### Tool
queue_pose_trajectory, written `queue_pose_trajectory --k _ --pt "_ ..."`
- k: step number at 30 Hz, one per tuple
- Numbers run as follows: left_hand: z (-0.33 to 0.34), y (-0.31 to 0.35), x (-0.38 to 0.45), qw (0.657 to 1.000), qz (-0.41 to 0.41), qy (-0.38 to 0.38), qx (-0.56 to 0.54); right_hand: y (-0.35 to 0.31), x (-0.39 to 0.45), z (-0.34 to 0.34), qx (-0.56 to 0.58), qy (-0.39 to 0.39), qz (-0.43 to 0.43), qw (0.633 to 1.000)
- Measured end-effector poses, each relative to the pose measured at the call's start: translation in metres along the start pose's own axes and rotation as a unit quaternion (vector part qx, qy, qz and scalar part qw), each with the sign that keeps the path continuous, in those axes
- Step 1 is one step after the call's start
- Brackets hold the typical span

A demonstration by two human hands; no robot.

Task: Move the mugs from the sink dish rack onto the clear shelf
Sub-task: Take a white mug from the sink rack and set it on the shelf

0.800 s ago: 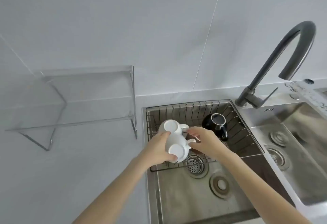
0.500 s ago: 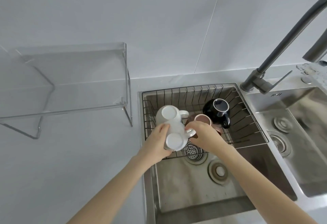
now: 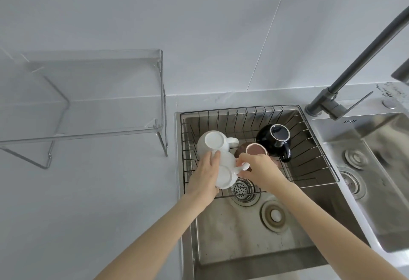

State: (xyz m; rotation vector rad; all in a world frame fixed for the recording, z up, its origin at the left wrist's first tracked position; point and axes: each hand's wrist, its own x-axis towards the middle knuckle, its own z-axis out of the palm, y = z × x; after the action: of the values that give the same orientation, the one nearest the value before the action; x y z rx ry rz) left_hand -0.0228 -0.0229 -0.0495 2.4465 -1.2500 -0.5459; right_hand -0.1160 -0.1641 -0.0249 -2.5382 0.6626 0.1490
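A wire dish rack (image 3: 309, 147) sits in the left sink basin. In it lie several upside-down mugs: a white mug (image 3: 213, 141) at the left, a brown mug (image 3: 254, 149) in the middle, a black mug (image 3: 276, 139) at the right. Nearest me, a second white mug (image 3: 225, 171) lies tilted, base toward me. My left hand (image 3: 204, 175) wraps its body from the left. My right hand (image 3: 262, 170) pinches its handle. The clear shelf (image 3: 93, 94) stands on the counter to the left, with nothing on it.
A dark grey faucet (image 3: 345, 78) rises at the right, behind the divider between the two steel basins. Drain strainers (image 3: 241, 190) show below the rack. White counter lies left of the sink, under and around the shelf.
My view has shifted and come closer, uncovering the brown mug. Both hands stay on the near white mug; its position in the rack looks about the same.
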Motion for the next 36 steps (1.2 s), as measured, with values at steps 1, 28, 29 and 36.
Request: queue_pose_trajectory --k 1,28,29,36 --pt "-0.003 0.0 0.0 1.0 0.004 -0.008 -0.004 0.0 0.0 -0.001 -0.004 -0.001 0.001 1.0" --pt "-0.291 -0.135 -0.07 0.9 0.001 0.328 -0.287 -0.286 0.088 -0.111 0.284 0.104 -0.13 0.944" --pt "-0.296 -0.145 -0.071 0.9 -0.018 0.331 -0.284 -0.299 0.099 -0.104 0.286 0.091 -0.129 0.945" --pt "-0.304 -0.211 -0.053 0.896 -0.101 0.36 -0.239 -0.349 0.169 -0.062 0.297 0.016 -0.115 0.948"
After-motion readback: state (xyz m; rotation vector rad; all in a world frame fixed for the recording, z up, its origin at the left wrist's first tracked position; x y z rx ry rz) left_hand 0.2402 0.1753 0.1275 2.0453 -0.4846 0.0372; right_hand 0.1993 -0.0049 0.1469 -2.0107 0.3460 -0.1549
